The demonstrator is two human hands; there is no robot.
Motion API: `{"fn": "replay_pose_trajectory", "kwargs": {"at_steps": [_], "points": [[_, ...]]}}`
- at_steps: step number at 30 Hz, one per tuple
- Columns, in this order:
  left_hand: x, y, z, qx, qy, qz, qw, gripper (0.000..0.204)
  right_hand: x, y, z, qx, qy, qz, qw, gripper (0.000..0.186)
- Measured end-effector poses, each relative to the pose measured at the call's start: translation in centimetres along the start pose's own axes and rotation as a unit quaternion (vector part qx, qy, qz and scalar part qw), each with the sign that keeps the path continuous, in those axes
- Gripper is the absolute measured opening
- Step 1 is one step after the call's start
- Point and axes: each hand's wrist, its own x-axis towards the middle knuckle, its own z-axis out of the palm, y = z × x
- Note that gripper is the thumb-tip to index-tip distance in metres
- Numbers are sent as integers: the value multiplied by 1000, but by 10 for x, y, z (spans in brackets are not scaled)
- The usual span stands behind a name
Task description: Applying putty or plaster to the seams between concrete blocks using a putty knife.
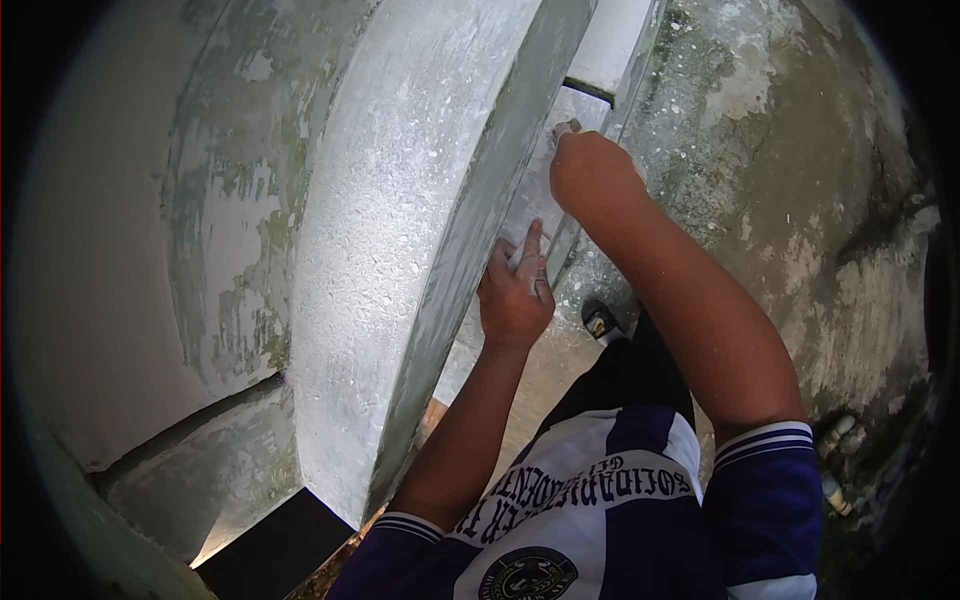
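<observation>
A long, narrow, pale panel [585, 103], dusted whitish, lies beside a raised plastered ledge [400, 200]. My right hand [597, 172] is closed in a fist over the panel's far part. Something small and greyish shows at its fingertips; I cannot tell whether it is a held piece or dust-covered fingers. Nearer to me, my left hand [516, 300] rests on the panel against the ledge's side, its whitened fingers apart and one stretched forward. A dark gap [588, 92] crosses the far end of the panel, with a smooth white strip [607, 45] beyond it.
Weathered concrete [780, 230] with peeling patches spreads to the right. A shoe [600, 320] of mine stands just below the panel. A dark rectangular thing [280, 545] sits at the lower left, and small pale objects [838, 440] lie at the lower right.
</observation>
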Motion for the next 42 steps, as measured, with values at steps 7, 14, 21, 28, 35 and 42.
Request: {"fn": "replay_pose_trajectory", "kwargs": {"at_steps": [7, 14, 21, 28, 35, 42], "points": [[-4, -2, -3, 10, -10, -26, 1000, 52, -25, 0, 9, 6, -46, 31, 998, 37], [-3, 1, -4, 18, 9, -16, 1000, 50, -5, 2, 6, 25, -13, 7, 1000, 44], [-1, 4, -2, 5, -7, -21, 1000, 48, 21, 13, 21, 60, -42, 69, 995, 36], [-5, -6, -2, 17, 1, -30, 999, 47, 7, 6, 4, 33, -15, -19, 999, 22], [7, 6, -1, -6, 0, -14, 1000, 45, 43, 17, 11, 39, 73, -24, 996, 19], [-1, -7, -3, 4, 9, -24, 1000, 45, 12, 9, 11, 5, -11, -27, 1000, 19]]}}
